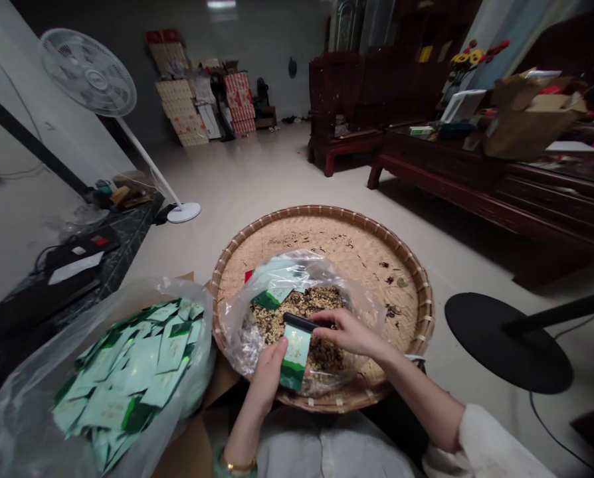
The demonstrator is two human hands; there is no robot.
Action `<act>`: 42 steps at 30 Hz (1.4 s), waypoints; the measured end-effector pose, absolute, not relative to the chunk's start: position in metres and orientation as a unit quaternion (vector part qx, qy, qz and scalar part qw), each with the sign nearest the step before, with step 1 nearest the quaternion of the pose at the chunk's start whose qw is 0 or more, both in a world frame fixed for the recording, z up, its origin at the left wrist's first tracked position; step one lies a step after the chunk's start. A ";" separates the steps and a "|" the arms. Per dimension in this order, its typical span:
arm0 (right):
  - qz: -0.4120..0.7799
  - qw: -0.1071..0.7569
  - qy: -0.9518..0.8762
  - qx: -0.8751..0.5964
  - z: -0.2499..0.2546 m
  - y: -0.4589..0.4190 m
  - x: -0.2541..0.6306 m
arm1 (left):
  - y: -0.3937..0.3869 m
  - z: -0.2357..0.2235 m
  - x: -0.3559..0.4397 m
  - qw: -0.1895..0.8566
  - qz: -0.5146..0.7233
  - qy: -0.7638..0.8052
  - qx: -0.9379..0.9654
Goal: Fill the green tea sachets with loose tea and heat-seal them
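Note:
A pale and dark green packet [296, 353] is pinched in my left hand [267, 372], thumb on its front, over the bag. My right hand [344, 332] has its fingers closed around a black bar-shaped tool [299, 322], which lies across the packet's top edge; its exact kind I cannot make out. Beneath both hands a clear plastic bag [237, 332] holds a loose mix of dried flakes [321, 302]. More flat green packets [277, 282] rest at the far side of that bag. The bag sits on a round woven bamboo tray [377, 252].
To the left, a large plastic bag [22, 405] is filled with many green packets [137, 362]. A white standing fan [183, 212] is beyond it. At right are a black round stand base [506, 342] and a dark wooden table [501, 179]. Dark bits lie scattered on the tray.

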State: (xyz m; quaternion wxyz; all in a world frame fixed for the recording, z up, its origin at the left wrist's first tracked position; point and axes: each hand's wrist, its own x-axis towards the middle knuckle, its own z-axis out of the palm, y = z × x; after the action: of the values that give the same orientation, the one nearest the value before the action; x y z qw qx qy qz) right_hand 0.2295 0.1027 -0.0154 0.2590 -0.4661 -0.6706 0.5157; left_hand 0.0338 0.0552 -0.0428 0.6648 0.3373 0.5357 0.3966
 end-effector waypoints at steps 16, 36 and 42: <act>0.634 0.208 -0.577 -0.471 -0.017 0.103 0.246 | 0.057 -0.040 0.024 0.693 0.374 0.515 0.339; 0.581 0.238 -0.620 -0.470 -0.016 0.100 0.231 | 0.058 -0.036 0.024 0.693 0.359 0.518 0.351; 0.487 0.223 -0.656 -0.532 -0.030 0.110 0.258 | 0.059 -0.037 0.013 0.683 0.387 0.515 0.345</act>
State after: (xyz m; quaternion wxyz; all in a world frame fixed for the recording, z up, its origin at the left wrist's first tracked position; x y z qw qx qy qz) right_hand 0.2576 0.1100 -0.0298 0.2227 -0.5318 -0.6564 0.4866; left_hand 0.0131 0.0587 -0.0369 0.6826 0.3453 0.5147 0.3872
